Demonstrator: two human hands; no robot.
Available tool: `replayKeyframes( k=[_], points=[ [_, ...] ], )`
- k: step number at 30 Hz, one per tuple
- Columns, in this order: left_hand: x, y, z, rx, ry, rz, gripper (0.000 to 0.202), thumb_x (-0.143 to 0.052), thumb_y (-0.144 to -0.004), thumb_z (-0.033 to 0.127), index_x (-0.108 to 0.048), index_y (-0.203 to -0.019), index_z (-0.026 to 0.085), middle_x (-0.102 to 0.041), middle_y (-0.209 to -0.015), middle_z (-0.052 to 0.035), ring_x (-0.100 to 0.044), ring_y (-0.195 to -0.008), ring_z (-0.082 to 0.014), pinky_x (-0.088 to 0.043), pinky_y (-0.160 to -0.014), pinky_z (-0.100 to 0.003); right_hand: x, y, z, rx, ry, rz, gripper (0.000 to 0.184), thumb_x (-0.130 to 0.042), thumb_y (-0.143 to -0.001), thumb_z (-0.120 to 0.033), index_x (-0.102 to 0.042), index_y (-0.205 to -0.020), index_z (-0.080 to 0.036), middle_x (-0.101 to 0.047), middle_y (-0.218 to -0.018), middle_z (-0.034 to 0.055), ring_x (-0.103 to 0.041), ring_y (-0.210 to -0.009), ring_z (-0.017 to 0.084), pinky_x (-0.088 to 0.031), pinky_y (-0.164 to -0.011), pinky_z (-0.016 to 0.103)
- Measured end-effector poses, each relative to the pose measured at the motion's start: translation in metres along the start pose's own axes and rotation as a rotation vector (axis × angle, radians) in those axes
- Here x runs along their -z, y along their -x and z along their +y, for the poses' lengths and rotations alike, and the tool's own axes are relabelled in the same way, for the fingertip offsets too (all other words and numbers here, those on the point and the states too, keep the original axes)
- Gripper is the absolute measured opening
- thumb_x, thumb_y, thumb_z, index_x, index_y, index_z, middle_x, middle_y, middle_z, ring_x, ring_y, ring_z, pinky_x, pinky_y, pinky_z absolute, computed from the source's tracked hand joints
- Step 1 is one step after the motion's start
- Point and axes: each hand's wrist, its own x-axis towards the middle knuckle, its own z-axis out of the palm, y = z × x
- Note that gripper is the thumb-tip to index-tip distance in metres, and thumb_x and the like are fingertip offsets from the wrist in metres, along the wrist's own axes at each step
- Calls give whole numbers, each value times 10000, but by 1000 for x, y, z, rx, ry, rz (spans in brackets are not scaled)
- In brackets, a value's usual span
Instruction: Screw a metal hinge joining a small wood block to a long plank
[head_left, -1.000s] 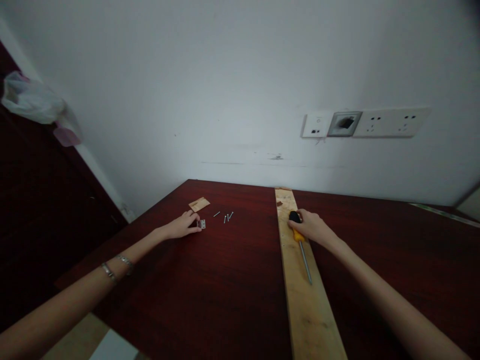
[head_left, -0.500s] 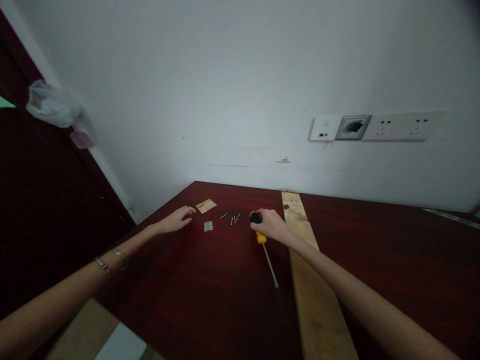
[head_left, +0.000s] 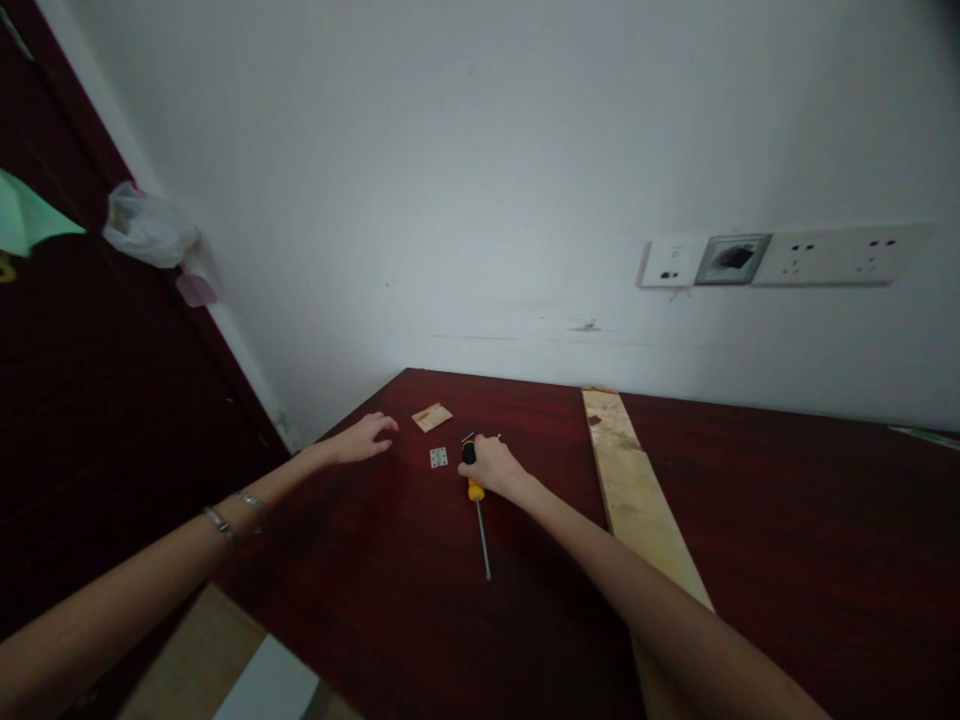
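Note:
My right hand (head_left: 495, 466) grips the handle of a yellow and black screwdriver (head_left: 476, 490), whose metal shaft points toward me over the dark red table. Just beyond that hand, a couple of screws (head_left: 468, 438) peek out; the hand covers the others. A small silver hinge (head_left: 439, 458) lies flat to the left of the screwdriver handle. My left hand (head_left: 367, 438) hovers at or rests on the table's left side, holding nothing, its fingers apart and slightly bent. Near its fingertips is a small thin piece of wood (head_left: 432, 417).
A long wooden board (head_left: 645, 500) runs from the wall toward me, partly under my right forearm. Wall sockets (head_left: 817, 258) sit above the table (head_left: 795, 530). On the left, a plastic bag (head_left: 150, 228) hangs by the dark door (head_left: 112, 370). Something white (head_left: 270, 680) stands below the table's front edge.
My right hand has carried the screwdriver left, away from the board and over the screws, closer to the hinge. My left hand has barely moved. The view has turned slightly left.

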Motion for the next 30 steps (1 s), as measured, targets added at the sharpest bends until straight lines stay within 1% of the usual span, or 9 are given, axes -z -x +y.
replayKeyframes(
  k=[6, 9, 12, 16, 19, 23, 25, 28, 30],
  points=[
    [0, -19, 26, -89, -33, -16, 342, -473, -778, 284, -574, -1077, 152, -561, -1093, -121, -505, -1048, -259, -384, -959, -395, 13, 20, 0, -22, 41, 51, 548, -448, -837, -550, -498, -1144, -99, -667, -1021, 202, -655, -939, 320, -484, -746, 383],
    [4, -35, 45, -175, -72, 10, 318, -476, -780, 252, -578, -1063, 150, -560, -1086, -123, -492, -1047, -266, -374, -956, -394, 37, 42, 18, -56, 191, 132, 480, -446, -856, -473, -468, -1176, -115, -655, -1034, 194, -653, -931, 316, -481, -735, 383],
    [13, -58, 66, -269, -132, 41, 318, -484, -773, 211, -565, -1074, 152, -550, -1075, -119, -489, -1021, -260, -382, -922, -380, 63, 78, 47, -144, 366, 232, 363, -437, -864, -346, -479, -1157, -135, -647, -1008, 166, -664, -859, 281, -483, -696, 358],
    [24, -99, 109, -444, -278, 116, 404, -534, -720, 123, -524, -1123, 146, -496, -1193, -139, -418, -1145, -276, -351, -955, -367, 80, 142, 81, -296, 491, 313, 473, -434, -860, -445, -476, -1193, -113, -595, -1034, 192, -649, -830, 303, -487, -560, 353],
    [20, -138, 154, -555, -420, 153, 565, -583, -676, 72, -453, -1223, 126, -447, -1294, -169, -328, -1252, -306, -315, -996, -382, 74, 188, 89, -368, 515, 333, 612, -417, -856, -505, -416, -1309, -94, -584, -966, 179, -635, -838, 318, -495, -514, 361],
    [-1, -187, 215, -735, -561, 125, 635, -554, -690, 10, -392, -1296, 106, -470, -1312, -180, -364, -1253, -280, -324, -986, -363, 50, 235, 82, -420, 472, 425, 703, -482, -800, -517, -381, -1367, -114, -588, -965, 192, -611, -876, 348, -509, -482, 383],
    [-16, -207, 241, -811, -602, 103, 681, -552, -693, -4, -355, -1335, 105, -443, -1359, -189, -373, -1259, -280, -347, -962, -366, 33, 251, 78, -414, 413, 475, 707, -509, -781, -495, -356, -1391, -173, -602, -987, 189, -613, -868, 347, -534, -539, 419],
    [-40, -234, 273, -918, -604, 79, 720, -516, -713, -19, -319, -1380, 166, -393, -1434, -138, -351, -1300, -265, -356, -958, -373, 5, 266, 74, -432, 348, 557, 729, -526, -752, -535, -267, -1413, -369, -625, -1058, 151, -616, -858, 367, -531, -562, 479],
    [-56, -249, 289, -982, -595, 55, 791, -562, -676, -14, -319, -1391, 221, -389, -1450, -93, -346, -1310, -262, -339, -983, -373, -11, 270, 71, -466, 327, 603, 849, -527, -738, -570, -162, -1454, -295, -608, -1101, 183, -617, -879, 389, -530, -593, 502]
  ],
)
